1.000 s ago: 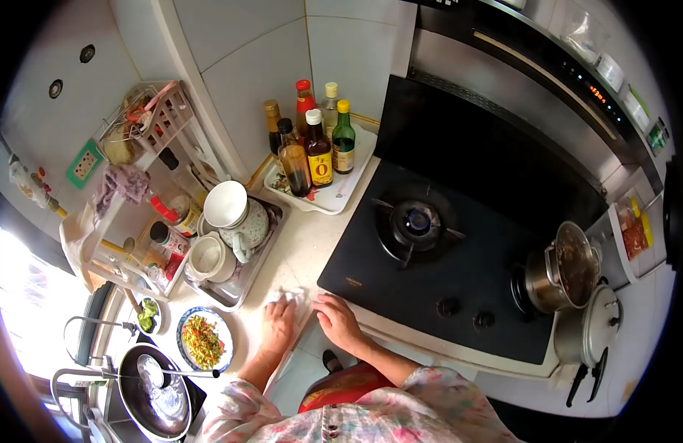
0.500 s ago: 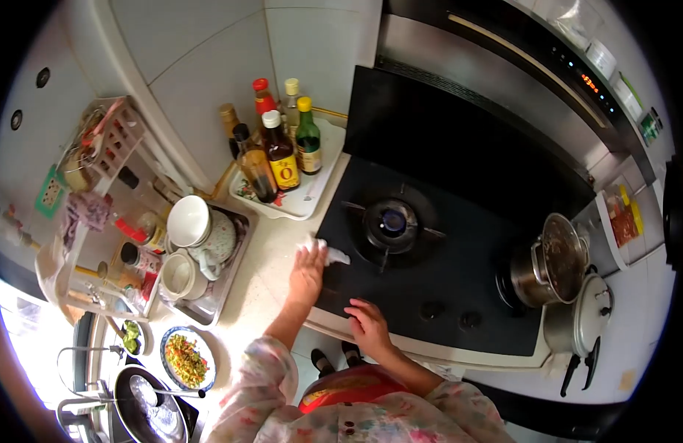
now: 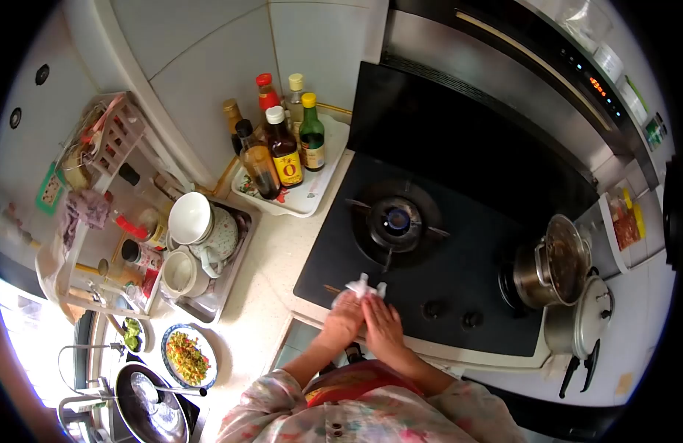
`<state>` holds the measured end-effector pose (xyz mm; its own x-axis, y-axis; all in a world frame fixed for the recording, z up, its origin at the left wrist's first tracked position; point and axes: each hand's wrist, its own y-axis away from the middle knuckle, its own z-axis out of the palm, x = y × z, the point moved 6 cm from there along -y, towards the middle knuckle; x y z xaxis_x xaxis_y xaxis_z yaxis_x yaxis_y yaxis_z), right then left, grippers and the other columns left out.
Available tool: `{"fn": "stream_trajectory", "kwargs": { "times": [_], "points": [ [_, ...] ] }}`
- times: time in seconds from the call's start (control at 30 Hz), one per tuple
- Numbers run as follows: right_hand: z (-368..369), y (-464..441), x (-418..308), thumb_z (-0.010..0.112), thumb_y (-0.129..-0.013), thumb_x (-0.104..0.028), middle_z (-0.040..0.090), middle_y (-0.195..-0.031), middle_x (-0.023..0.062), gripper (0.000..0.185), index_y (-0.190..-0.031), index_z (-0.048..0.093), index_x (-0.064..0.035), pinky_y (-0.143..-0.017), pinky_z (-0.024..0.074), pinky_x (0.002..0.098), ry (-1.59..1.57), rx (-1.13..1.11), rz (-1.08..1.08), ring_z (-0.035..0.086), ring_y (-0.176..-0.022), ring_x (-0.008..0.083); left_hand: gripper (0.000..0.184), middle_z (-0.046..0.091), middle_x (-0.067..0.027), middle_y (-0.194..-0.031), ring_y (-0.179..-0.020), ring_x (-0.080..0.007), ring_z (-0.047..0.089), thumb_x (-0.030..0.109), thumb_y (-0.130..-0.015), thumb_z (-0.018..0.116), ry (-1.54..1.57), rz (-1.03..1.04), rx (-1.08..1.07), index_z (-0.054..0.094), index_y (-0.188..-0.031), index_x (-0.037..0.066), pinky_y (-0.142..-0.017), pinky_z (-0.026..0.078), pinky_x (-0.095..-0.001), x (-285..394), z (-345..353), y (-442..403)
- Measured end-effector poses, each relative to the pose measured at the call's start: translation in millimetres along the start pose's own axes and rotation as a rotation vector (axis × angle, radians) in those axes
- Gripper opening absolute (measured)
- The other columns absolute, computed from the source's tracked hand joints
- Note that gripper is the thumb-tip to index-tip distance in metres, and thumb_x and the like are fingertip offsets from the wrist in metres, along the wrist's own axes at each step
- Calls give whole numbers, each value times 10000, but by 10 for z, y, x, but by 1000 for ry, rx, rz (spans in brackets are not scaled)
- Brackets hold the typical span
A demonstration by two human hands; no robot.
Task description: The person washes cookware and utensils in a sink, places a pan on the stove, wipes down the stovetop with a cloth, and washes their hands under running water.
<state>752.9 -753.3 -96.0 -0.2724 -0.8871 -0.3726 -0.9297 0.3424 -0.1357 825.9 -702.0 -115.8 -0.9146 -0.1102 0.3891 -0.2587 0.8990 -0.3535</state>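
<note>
Over the front edge of the black gas stove (image 3: 460,258), both my hands meet at a crumpled white tissue (image 3: 366,285). My left hand (image 3: 344,317) is closed around the tissue's near side. My right hand (image 3: 384,325) presses against it from the other side, fingers close together; its grip underneath is partly hidden. Part of the tissue sticks out beyond my fingertips. Behind my hands is the burner (image 3: 396,220), with a metal pan support around it. Two control knobs (image 3: 434,308) lie to the right of my right hand.
Sauce bottles (image 3: 285,153) stand on a white tray (image 3: 301,210) at back left. A steel pot (image 3: 533,275) and a lidded pressure cooker (image 3: 574,325) are at right. Bowls (image 3: 190,218), a plate of chopped food (image 3: 188,357) and a frying pan (image 3: 149,406) are at left.
My left hand has moved right and nearer with the tissue, from the stove's left edge to its front. My right hand has come up to meet it at the tissue.
</note>
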Motion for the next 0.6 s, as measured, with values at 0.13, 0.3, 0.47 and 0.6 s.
{"fn": "stream_trajectory", "kwargs": {
  "times": [0.13,0.3,0.47,0.6],
  "points": [
    [186,-839,-173,447,-771,-106,426,-1260,184,470,-1228,391,-12,-861,322,446,-63,81,-70,393,-1186,282,408,498,-230,-1154,-1129,-335,442,90,-780,446,-46,-258,-43,462,-1163,-49,-1016,282,-403,-766,-108,-113],
    [729,-1624,-815,391,-839,-195,332,-1342,136,463,-1264,369,-12,-1037,168,444,-92,-220,-66,266,-1266,243,427,459,-177,-1236,-1185,-286,397,165,-820,444,-197,-548,18,444,-1214,-1,-1021,281,-358,-1709,-317,329],
    [1086,-1135,-1537,421,-812,-150,453,-1142,138,376,-1140,452,31,-941,306,378,-14,20,-405,398,-1102,250,395,478,-166,-1210,-1159,-267,424,157,-794,492,-308,-597,112,486,-1156,-2,-1000,289,-398,-1271,-826,1009],
    [1047,-527,-1749,443,-794,-137,476,-1018,123,333,-1079,478,32,-846,371,357,-287,-172,-491,447,-994,256,157,580,-133,-864,-885,-273,526,111,-738,552,-208,-750,254,568,-855,7,-787,398,-391,-660,-1007,1425]
  ]
}}
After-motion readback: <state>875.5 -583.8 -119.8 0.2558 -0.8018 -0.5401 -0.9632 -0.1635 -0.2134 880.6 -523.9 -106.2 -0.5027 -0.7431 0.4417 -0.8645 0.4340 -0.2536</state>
